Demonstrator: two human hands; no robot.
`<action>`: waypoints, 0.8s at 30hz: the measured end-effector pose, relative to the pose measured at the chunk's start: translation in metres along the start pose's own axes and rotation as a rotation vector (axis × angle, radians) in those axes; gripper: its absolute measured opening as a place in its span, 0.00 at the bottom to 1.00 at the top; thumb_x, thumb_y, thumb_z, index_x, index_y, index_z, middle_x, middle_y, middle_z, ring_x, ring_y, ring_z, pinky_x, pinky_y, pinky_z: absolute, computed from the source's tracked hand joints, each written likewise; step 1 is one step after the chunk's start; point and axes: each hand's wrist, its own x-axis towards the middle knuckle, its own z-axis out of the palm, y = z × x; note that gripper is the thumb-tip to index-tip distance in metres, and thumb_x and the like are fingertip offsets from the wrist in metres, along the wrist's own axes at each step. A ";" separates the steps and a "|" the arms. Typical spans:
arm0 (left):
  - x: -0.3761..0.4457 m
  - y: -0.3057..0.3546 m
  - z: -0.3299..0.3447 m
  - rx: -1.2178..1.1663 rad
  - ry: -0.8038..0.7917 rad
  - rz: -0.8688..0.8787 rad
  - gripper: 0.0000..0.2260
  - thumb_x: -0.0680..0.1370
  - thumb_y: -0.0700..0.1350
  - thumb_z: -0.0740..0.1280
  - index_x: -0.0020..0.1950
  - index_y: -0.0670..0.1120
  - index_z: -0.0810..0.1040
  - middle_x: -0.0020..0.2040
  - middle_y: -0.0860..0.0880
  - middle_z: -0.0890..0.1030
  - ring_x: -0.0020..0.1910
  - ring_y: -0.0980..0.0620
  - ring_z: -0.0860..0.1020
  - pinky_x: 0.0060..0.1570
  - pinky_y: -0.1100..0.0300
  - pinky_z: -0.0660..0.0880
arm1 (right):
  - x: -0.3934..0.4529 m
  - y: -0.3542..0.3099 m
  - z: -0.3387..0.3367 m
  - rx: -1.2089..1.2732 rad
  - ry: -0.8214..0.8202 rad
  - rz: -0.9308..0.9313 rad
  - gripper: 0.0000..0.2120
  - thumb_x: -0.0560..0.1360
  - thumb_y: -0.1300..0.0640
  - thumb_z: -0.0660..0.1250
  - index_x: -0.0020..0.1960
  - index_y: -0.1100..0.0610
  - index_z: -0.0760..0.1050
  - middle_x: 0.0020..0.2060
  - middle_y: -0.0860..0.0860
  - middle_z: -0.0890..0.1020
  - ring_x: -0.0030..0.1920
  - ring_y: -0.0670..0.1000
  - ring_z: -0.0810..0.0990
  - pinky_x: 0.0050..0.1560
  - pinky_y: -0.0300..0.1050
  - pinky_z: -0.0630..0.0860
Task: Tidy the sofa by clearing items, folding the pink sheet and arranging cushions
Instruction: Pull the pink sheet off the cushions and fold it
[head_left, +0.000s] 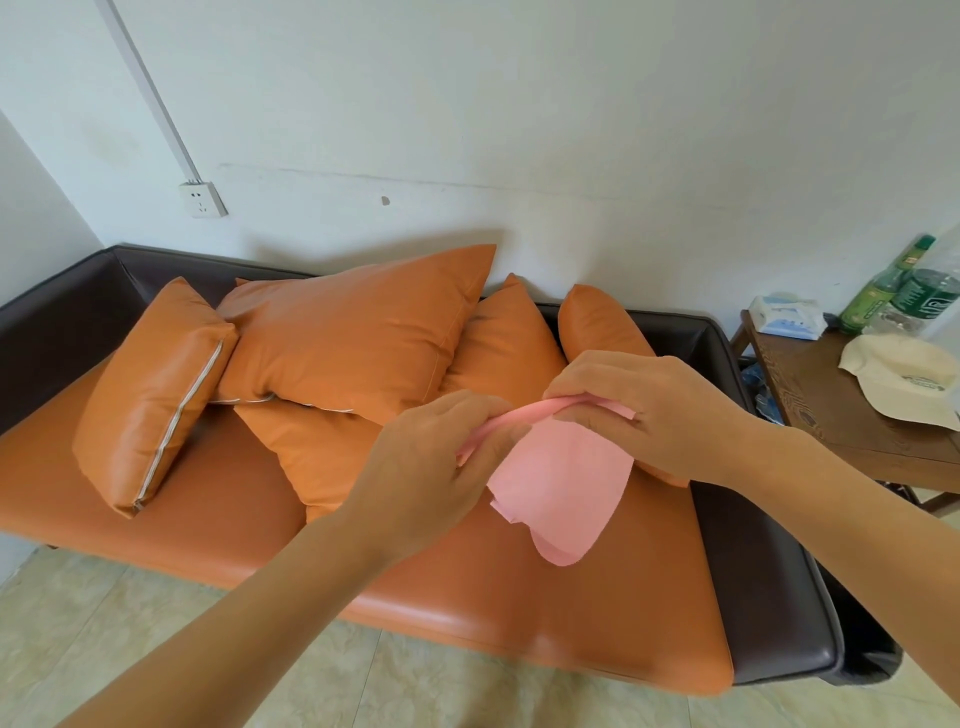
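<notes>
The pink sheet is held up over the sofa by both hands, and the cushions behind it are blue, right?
Not quite. The head view shows the cushions are orange, not blue. The rest stands: the left hand and the right hand both hold the pink sheet up over the sofa.

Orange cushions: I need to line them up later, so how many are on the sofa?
5. Left cushion, big centre one, one lying under it, one right of centre, far-right one behind the hands. More may be hidden.
</notes>
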 end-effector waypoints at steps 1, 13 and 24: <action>0.000 -0.001 0.000 0.005 -0.009 0.015 0.13 0.80 0.52 0.62 0.51 0.46 0.81 0.40 0.60 0.75 0.35 0.59 0.71 0.33 0.58 0.71 | 0.000 0.001 -0.001 -0.017 0.002 -0.013 0.14 0.79 0.50 0.58 0.56 0.55 0.78 0.48 0.44 0.80 0.46 0.46 0.79 0.41 0.48 0.78; 0.003 0.002 0.001 0.003 0.158 0.040 0.07 0.75 0.46 0.68 0.47 0.44 0.82 0.40 0.54 0.81 0.37 0.57 0.76 0.37 0.63 0.72 | 0.007 0.001 -0.003 0.020 -0.079 0.031 0.18 0.76 0.42 0.61 0.60 0.50 0.77 0.50 0.39 0.79 0.49 0.42 0.77 0.47 0.44 0.74; 0.003 0.001 -0.003 0.053 -0.020 -0.006 0.15 0.80 0.56 0.60 0.52 0.48 0.80 0.39 0.57 0.79 0.33 0.56 0.74 0.31 0.55 0.72 | 0.007 -0.003 0.002 -0.031 0.030 -0.029 0.11 0.77 0.49 0.62 0.53 0.53 0.78 0.44 0.43 0.78 0.42 0.46 0.77 0.39 0.48 0.76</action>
